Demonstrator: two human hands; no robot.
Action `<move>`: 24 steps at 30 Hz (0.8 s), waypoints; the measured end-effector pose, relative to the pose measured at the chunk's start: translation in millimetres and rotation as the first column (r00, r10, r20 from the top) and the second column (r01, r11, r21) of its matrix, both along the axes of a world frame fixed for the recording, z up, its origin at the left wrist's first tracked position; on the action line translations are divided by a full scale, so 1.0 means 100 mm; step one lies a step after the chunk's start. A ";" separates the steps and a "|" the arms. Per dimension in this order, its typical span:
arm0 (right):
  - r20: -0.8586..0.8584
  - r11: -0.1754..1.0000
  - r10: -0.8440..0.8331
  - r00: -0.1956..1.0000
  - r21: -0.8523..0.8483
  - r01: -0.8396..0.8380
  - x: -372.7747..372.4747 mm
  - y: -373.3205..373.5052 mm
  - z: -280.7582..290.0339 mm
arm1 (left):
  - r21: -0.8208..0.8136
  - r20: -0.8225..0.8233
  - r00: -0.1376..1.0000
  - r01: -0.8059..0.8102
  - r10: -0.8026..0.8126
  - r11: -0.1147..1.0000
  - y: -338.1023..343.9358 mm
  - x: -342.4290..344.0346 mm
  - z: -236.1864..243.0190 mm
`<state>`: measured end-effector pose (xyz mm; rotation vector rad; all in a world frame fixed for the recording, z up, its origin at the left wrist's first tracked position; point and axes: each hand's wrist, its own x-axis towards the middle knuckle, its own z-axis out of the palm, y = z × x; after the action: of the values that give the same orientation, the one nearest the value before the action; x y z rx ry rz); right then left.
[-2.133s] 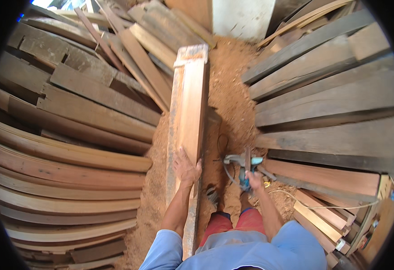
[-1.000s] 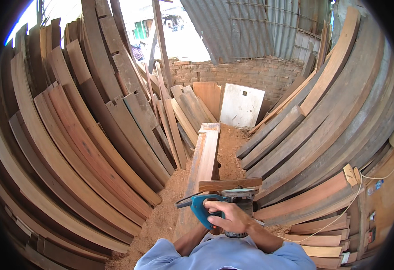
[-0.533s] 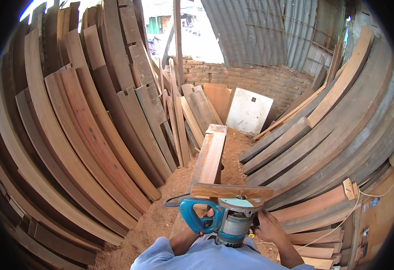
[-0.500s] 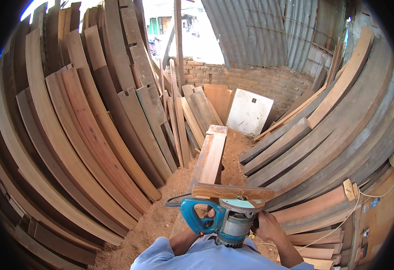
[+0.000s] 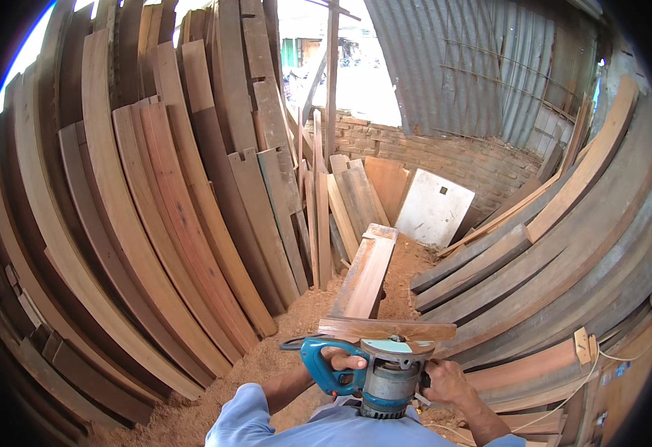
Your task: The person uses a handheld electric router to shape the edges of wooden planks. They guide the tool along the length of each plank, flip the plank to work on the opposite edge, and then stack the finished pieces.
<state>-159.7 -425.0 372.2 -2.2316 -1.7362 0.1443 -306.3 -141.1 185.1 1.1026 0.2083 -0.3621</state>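
Note:
A teal and silver router [image 5: 389, 384] is held base up near my body, with a long wooden strip [image 5: 385, 328] across its base. My left hand [image 5: 344, 360] is closed on the teal loop handle [image 5: 318, 363]. My right hand [image 5: 443, 384] grips the router's other side, where the part under my fingers is dark and hard to make out. Just beyond, a light plank [image 5: 364, 272] lies lengthwise on a narrow beam, its near part hidden behind the strip and router. A dark cord [image 5: 292, 343] loops out at the left of the router.
Tall rows of boards [image 5: 169, 216] lean along the left, more [image 5: 534, 253] along the right. Ahead are a white panel [image 5: 434, 208], a brick wall [image 5: 408, 149] and corrugated sheeting [image 5: 460, 67]. Sawdust [image 5: 259, 372] covers the floor. A pale cord [image 5: 590, 376] runs at the right.
My left hand has left the plank for the loop handle. The router has risen from low on the right to in front of me, both hands on it. The view has tilted up.

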 end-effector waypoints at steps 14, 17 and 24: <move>-0.292 0.974 -0.014 0.956 -0.220 -0.053 -0.10 -0.26 0.04 | 0.022 0.059 0.987 0.150 -0.151 0.988 -0.16 0.24 0.07; -0.368 0.983 -0.046 0.929 -0.181 -0.023 -0.16 -0.27 0.10 | 0.007 0.057 0.985 0.164 -0.164 0.986 -0.18 0.28 0.06; -0.576 0.959 -0.163 0.801 -0.284 -0.009 -0.14 -0.35 0.01 | 0.007 0.057 0.981 0.185 -0.186 0.983 -0.21 0.31 0.09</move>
<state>-173.8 -460.3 372.9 -2.0958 -1.3254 1.0115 -274.9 -162.1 194.3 1.1360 0.0548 -0.4961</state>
